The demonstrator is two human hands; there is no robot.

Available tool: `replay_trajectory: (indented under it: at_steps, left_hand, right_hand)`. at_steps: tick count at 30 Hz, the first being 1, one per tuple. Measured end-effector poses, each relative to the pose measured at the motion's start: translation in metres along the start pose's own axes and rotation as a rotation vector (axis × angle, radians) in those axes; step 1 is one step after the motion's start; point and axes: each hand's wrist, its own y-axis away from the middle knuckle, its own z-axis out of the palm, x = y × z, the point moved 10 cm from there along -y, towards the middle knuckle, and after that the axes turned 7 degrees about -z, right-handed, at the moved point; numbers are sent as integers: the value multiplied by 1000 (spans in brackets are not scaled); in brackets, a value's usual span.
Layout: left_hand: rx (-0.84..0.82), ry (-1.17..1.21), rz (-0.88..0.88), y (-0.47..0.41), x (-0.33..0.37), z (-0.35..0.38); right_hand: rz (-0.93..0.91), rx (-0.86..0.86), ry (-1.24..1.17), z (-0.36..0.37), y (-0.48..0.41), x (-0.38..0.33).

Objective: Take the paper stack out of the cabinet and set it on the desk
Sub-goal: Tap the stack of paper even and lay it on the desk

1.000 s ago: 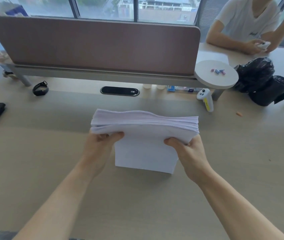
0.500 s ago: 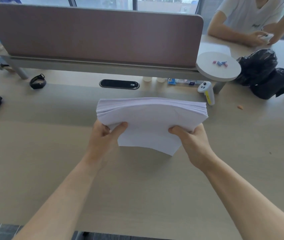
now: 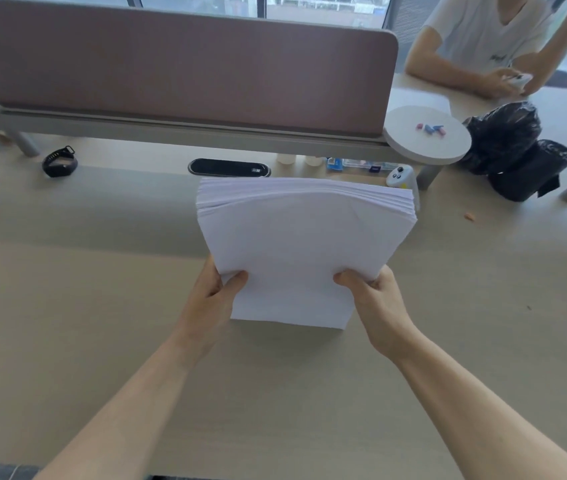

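A thick white paper stack (image 3: 299,244) is held above the light wooden desk (image 3: 102,323), tilted with its far edge raised and fanned. My left hand (image 3: 214,299) grips its near left corner, thumb on top. My right hand (image 3: 375,303) grips the near right corner the same way. The stack's near edge hangs low over the desk between my hands; whether it touches the desk I cannot tell. No cabinet is in view.
A mauve divider panel (image 3: 178,64) runs across the back. Behind the stack lie a black cable port (image 3: 228,167), a black wristband (image 3: 59,162), a white controller (image 3: 400,176), a round white shelf (image 3: 427,136) and black bags (image 3: 514,150). A person (image 3: 489,39) sits at far right.
The stack has tipped up and moved forward, its far edge rising while both hands keep their grip on the near corners. The view has shifted slightly downward.
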Motion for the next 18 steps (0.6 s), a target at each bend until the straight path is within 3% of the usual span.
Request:
replay_trajectory:
  at_steps: [8,11,14,18]
  left_hand:
    - [28,-259,-23,-5,16,17]
    - [3,-172,-109,-21,13,35]
    - [-41,-116,-314,-33,-12,61]
    - [-41,-209,-484,-51,-46,77]
  right_hand:
    - [-14,15,149,-13,-5,9]
    - [165,82,153,-37,-17,19]
    - [381,102,126,-57,-21,42]
    - [566,127,172,-71,-26,80]
